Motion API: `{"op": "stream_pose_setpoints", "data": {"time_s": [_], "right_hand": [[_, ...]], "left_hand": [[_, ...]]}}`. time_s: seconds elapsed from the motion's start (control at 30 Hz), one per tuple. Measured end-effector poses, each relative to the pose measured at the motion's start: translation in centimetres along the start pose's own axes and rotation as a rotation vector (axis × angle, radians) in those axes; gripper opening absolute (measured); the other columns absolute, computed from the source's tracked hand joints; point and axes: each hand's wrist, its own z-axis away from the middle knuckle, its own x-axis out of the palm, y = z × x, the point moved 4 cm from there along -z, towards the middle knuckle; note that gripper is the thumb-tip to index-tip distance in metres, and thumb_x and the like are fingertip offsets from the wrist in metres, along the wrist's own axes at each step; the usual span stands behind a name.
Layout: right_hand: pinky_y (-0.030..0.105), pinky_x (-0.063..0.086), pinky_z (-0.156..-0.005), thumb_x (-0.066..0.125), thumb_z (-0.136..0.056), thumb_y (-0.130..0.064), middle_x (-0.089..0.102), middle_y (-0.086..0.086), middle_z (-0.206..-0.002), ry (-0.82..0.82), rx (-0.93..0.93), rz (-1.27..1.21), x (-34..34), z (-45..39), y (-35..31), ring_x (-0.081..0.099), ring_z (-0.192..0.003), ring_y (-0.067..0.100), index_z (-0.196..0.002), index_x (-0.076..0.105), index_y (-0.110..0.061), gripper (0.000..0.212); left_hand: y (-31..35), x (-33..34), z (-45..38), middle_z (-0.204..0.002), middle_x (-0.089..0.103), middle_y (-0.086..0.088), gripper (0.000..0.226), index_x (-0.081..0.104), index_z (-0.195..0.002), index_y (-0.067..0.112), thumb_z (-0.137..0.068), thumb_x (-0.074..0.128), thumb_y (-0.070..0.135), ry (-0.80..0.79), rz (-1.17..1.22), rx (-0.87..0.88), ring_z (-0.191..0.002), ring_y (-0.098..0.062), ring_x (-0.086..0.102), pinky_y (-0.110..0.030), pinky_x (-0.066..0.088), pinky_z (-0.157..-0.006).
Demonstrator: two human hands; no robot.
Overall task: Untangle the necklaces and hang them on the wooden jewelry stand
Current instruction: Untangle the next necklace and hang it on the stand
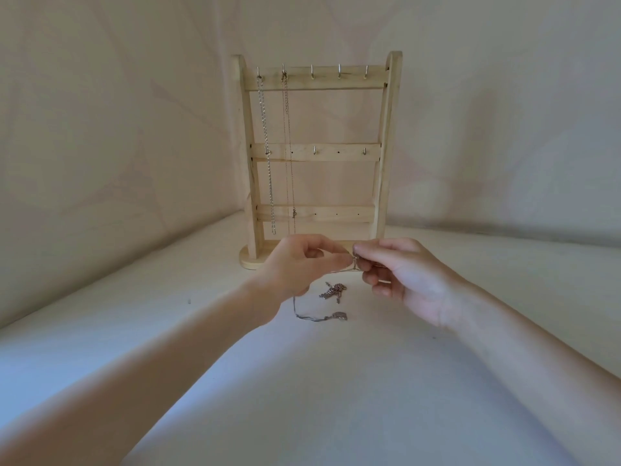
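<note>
Left hand (pixel 299 260) and right hand (pixel 396 270) pinch a thin chain (pixel 353 264) above the table (pixel 134 331) (fingers clamped), before the stand (pixel 317 153); tugging apart could tighten its knot.

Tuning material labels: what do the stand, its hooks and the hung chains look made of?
Stand: pale unfinished-looking wood, faint grain. Hooks: thin bright metal, probably steel wire. Left hung chain: silvery metal links. Thinner chain: fine metal; colour unclear.
</note>
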Motion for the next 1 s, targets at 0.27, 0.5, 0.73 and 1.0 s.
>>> {"op": "stream_pose_setpoints", "data": {"time_s": [0.27,0.5,0.73,1.0], "right_hand": [[0.017,0.027,-0.038,0.056,-0.091,-0.015,0.049,-0.005,-0.049,-0.032,-0.031,0.069,0.4,0.4,-0.3,0.043,-0.042,0.007,-0.080,0.059,-0.009,0.013],[0.017,0.028,-0.036,0.055,-0.092,-0.015,0.049,-0.004,-0.048,-0.044,-0.006,0.063,0.3,0.3,-0.2,0.041,-0.040,0.009,-0.079,0.058,-0.012,0.014],[0.016,0.031,-0.036,0.060,-0.088,-0.014,0.051,-0.003,-0.050,-0.111,0.031,0.064,0.4,0.3,0.0,0.044,-0.042,0.009,-0.078,0.059,-0.014,0.010],[0.017,0.032,-0.036,0.053,-0.093,-0.011,0.056,0.000,-0.052,-0.123,0.019,0.066,0.5,0.1,0.1,0.046,-0.042,0.009,-0.081,0.057,-0.012,0.013]], "left_hand": [[-0.6,0.6,0.2,-0.040,0.035,0.016,0.016,0.073,-0.091,0.010,-0.082,0.068,0.022,-0.034,0.056,-0.026,-0.042,-0.006,0.024,-0.014,0.023,-0.040],[-0.9,0.2,0.0,-0.048,0.029,0.010,0.025,0.057,-0.061,0.019,-0.085,0.062,0.013,-0.032,0.188,-0.125,-0.040,-0.006,0.022,-0.016,0.018,-0.037],[-0.8,-0.4,0.0,-0.067,0.043,0.006,0.024,0.049,-0.063,0.019,-0.086,0.054,0.013,0.046,0.196,-0.129,-0.044,-0.005,0.035,-0.015,0.027,-0.042],[-1.1,0.4,0.2,-0.087,0.065,0.000,0.005,0.059,-0.086,0.013,-0.088,0.055,0.010,-0.063,0.220,-0.181,-0.071,-0.009,0.060,-0.016,0.046,-0.056]]}}
